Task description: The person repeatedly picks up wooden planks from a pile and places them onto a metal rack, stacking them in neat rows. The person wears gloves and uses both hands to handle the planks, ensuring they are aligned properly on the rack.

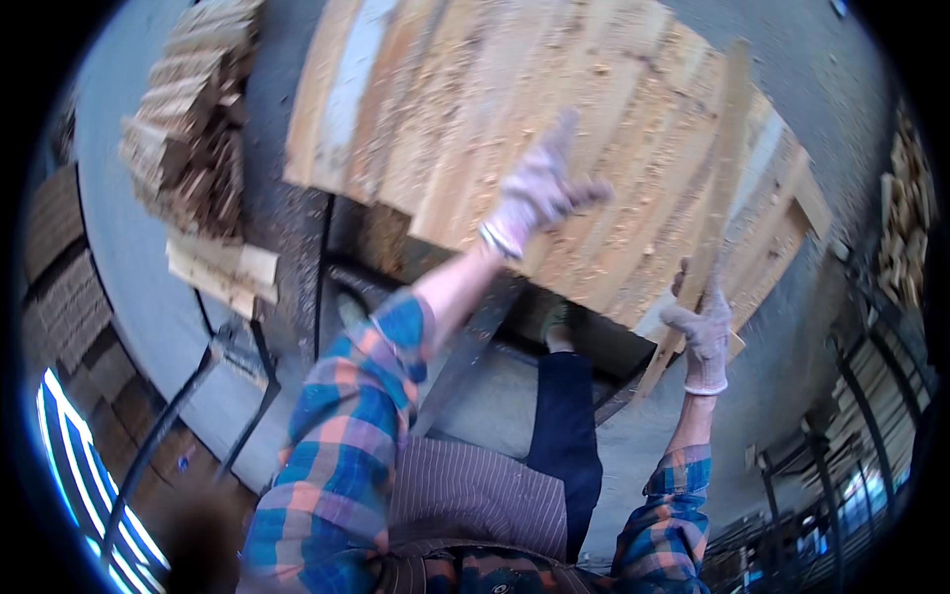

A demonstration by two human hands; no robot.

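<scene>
Grey floor (pixel 107 228) gives open room around a rough, splintered stack (pixel 188 148) at left, well apart from the boards (pixel 455 148), pale, shaving-strewn and stepped along the near edge, laid side by side over a dark frame (pixel 463 351). The gloved left hand (pixel 539 193), blurred, is empty, fingers spread over the boards; contact cannot be told. Rightward, the gloved right hand (pixel 706 342) is closed around a long, thin strip (pixel 729 148) slanting across the boards' right side, its lower end past their near edge.

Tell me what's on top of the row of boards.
Wood shavings lie scattered across the boards. The right hand holds a long wooden strip over their right side. What lies beneath it and beneath the blurred left hand is hidden.
</scene>
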